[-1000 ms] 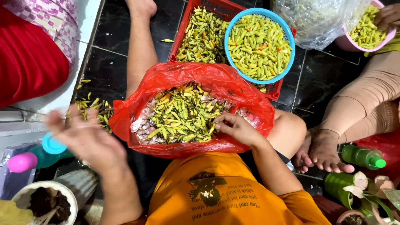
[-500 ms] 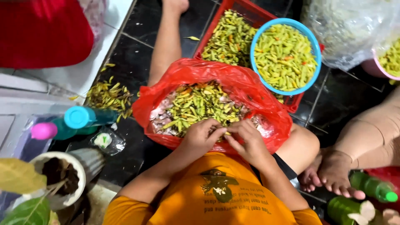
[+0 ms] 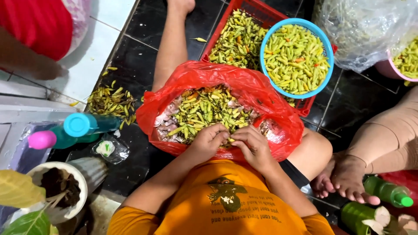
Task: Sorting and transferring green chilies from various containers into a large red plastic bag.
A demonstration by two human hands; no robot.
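A red plastic bag [image 3: 261, 98] lies open in my lap, full of small green and yellow chili peppers [image 3: 204, 109]. My left hand [image 3: 209, 140] and my right hand [image 3: 252, 146] meet at the bag's near edge, fingers curled together around one small chili between them. Beyond the bag stands a red crate [image 3: 261, 8] of the same chilies. A blue basket [image 3: 324, 45] heaped with chilies rests on the crate's right side.
A pile of chili stems [image 3: 109, 101] lies on the black tiles at left. Teal bottles [image 3: 82, 126] and a white plant pot [image 3: 61, 187] stand at lower left. Another person's feet [image 3: 346, 178] and green bottles [image 3: 385, 191] are at right. A clear bag [image 3: 370, 30] sits at top right.
My left hand has come in from the left side to the bag's near edge and joined my right hand. The view has shifted left and down.
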